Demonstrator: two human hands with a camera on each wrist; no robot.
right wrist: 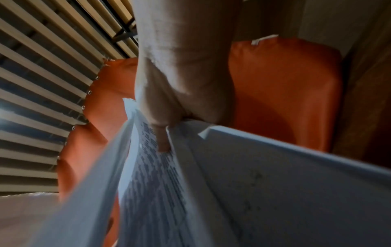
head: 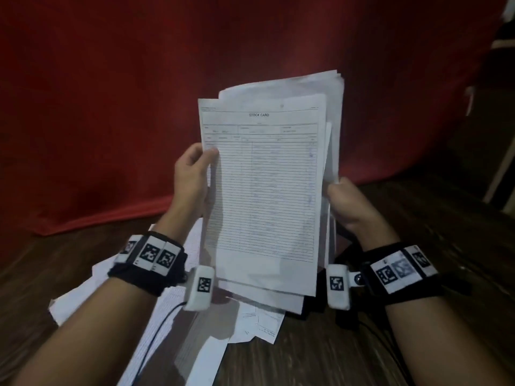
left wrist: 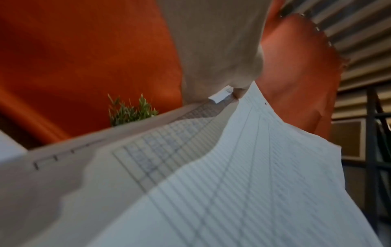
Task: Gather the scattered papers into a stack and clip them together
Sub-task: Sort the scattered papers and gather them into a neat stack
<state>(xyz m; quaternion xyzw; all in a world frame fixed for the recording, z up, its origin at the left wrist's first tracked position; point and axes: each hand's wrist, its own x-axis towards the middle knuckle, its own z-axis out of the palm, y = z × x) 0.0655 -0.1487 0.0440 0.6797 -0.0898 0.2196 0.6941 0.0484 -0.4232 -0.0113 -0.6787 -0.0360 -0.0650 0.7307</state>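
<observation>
1. White sheets, thin and limp, are being held upright as a rough stack (head: 267, 190) above the dark wood-grain desk (head: 418, 246), a lined "STOCK CARD" form facing the head camera.
2. The stack's left edge is pinched by the left hand (head: 192, 174), thumb on the front sheet; its right edge is gripped by the right hand (head: 345, 204), fingers curled round it.
3. Gathering is judged to be in hand: the edges are visibly uneven (top corners fan out), and loose papers (head: 172, 316) are seen lying flat on the desk beneath.
4. Squaring the edges is called for next, then the remaining sheets; no clip can be made out.
5. Red cloth (head: 111, 107) is draped behind.
</observation>
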